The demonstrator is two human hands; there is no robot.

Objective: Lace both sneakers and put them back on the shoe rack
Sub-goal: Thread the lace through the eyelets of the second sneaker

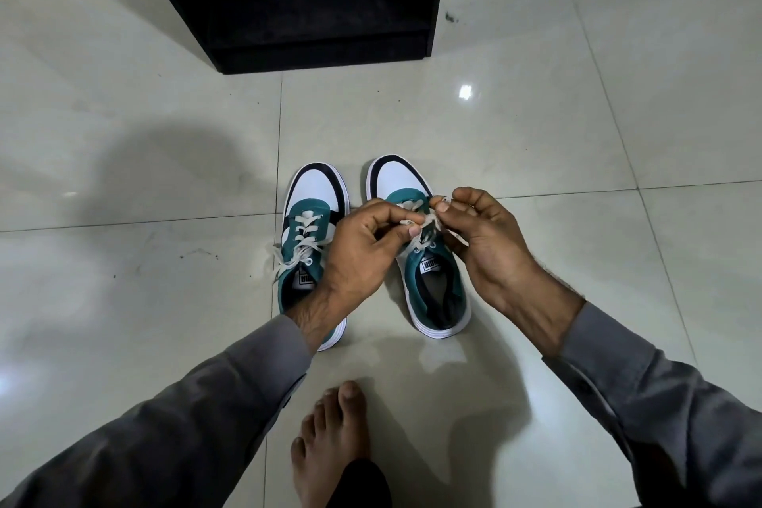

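Two teal, white and black sneakers stand side by side on the tiled floor, toes pointing away from me. The left sneaker point(312, 202) is laced, its white lace ends lying loose to the left. Over the right sneaker point(437, 293) my left hand point(358, 247) and my right hand point(482, 235) each pinch part of its white lace point(420, 221) above the eyelets. My left forearm covers the left sneaker's heel. The black shoe rack point(297, 0) stands beyond the sneakers at the top of the view.
Glossy pale floor tiles point(536, 128) spread on all sides. My bare foot point(330, 437) rests on the floor just behind the sneakers. Grey sleeves cover both forearms.
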